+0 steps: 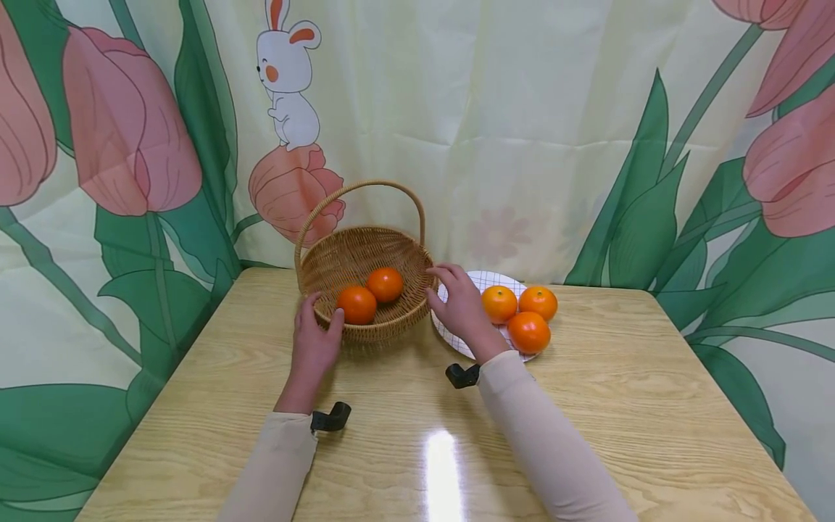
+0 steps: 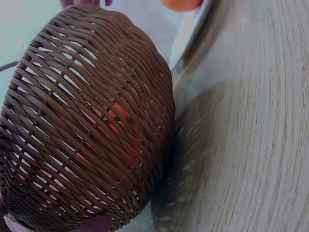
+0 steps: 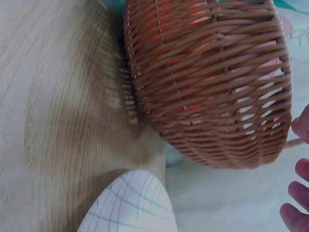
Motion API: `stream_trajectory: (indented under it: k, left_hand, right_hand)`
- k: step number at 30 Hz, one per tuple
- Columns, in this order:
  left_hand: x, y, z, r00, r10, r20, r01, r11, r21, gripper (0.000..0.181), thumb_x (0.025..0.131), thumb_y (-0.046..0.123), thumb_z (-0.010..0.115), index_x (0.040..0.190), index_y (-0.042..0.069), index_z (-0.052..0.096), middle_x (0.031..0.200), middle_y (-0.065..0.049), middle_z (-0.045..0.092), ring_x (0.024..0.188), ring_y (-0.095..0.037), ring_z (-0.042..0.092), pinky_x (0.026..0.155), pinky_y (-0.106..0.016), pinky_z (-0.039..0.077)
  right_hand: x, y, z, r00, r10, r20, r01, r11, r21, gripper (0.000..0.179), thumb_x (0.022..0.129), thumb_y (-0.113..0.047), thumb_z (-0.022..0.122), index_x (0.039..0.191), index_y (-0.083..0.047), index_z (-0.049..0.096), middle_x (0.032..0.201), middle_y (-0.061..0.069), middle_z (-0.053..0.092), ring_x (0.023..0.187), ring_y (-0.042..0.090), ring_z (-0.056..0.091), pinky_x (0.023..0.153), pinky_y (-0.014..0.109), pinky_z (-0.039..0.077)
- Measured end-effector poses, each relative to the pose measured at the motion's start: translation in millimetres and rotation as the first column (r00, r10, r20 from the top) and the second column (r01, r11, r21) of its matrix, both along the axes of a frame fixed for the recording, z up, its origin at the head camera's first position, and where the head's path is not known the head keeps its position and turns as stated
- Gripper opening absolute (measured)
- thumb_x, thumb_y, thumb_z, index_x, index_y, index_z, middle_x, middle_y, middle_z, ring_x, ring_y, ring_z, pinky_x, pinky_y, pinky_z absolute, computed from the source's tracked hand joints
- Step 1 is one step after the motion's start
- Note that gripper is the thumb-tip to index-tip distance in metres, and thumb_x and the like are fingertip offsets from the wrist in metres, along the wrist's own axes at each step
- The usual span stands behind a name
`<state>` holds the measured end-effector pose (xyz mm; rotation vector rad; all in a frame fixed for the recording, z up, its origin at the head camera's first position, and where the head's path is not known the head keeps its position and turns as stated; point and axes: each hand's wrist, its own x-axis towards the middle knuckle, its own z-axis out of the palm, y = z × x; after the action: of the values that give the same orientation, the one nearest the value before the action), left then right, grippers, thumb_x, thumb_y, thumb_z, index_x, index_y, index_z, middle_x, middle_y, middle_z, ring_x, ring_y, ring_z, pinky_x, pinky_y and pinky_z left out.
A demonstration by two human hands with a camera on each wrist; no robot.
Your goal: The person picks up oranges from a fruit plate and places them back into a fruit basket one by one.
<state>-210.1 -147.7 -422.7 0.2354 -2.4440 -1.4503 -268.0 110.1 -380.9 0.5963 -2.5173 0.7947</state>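
A woven wicker basket (image 1: 404, 315) with an arched handle holds two round orange fruits, a front orange (image 1: 356, 304) and a rear orange (image 1: 385, 284). My left hand (image 1: 315, 341) grips the left front rim, its thumb near the front orange. Parts of these fingers show at the lower edge of the left wrist view. On the other side, my right hand (image 1: 459, 304) has its fingers spread beside the right rim. One fingertip (image 3: 300, 126) meets or nearly meets the rim in the right wrist view, and the other fingers stand apart from the weave. Orange shows through the basket wall (image 2: 91, 111).
Right of the basket, a white checked plate (image 1: 457, 337) bears three oranges (image 1: 529, 333), partly behind my right forearm. The wooden table (image 1: 391, 435) reaches to a printed curtain (image 1: 522, 181) close behind the basket. A black wrist camera (image 1: 331, 417) sits at my left cuff.
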Motion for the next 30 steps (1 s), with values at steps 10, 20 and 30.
stream_trajectory:
  k: [10,20,30]
  left_hand:
    - [-0.1,-1.5,-0.9,1.0,-0.002,-0.005,0.002,1.0,-0.009,0.062,0.096,0.04,0.053,0.148,0.016,0.029,0.156,-0.018,0.024,0.142,-0.04,0.028,0.111,-0.059,0.029]
    - [0.4,-1.8,-2.9,1.0,0.003,-0.006,-0.003,1.0,-0.013,0.062,0.096,0.041,0.053,0.147,0.015,0.03,0.155,-0.019,0.025,0.142,-0.04,0.029,0.111,-0.059,0.029]
    - [-2.5,-0.6,-3.4,1.0,0.004,-0.011,-0.004,1.0,0.001,0.06,0.096,0.039,0.053,0.147,0.016,0.031,0.154,-0.019,0.026,0.142,-0.04,0.028,0.111,-0.059,0.028]
  right_hand:
    - [-6.1,17.8,-6.7,0.998,-0.05,0.041,0.05,0.999,0.005,0.037,0.091,-0.019,0.065,0.126,-0.009,0.061,0.13,0.014,0.054,0.121,0.032,0.053,0.103,0.047,0.045]
    - [-12.8,37.6,-11.4,0.99,-0.11,0.083,0.107,0.994,0.037,0.042,0.089,-0.018,0.067,0.129,-0.011,0.059,0.134,0.015,0.05,0.121,0.034,0.052,0.103,0.048,0.045]
    - [-20.5,52.9,-15.6,0.982,-0.152,0.116,0.144,0.987,0.075,0.047,0.088,-0.018,0.069,0.132,-0.011,0.055,0.139,0.017,0.045,0.127,0.036,0.045,0.105,0.05,0.043]
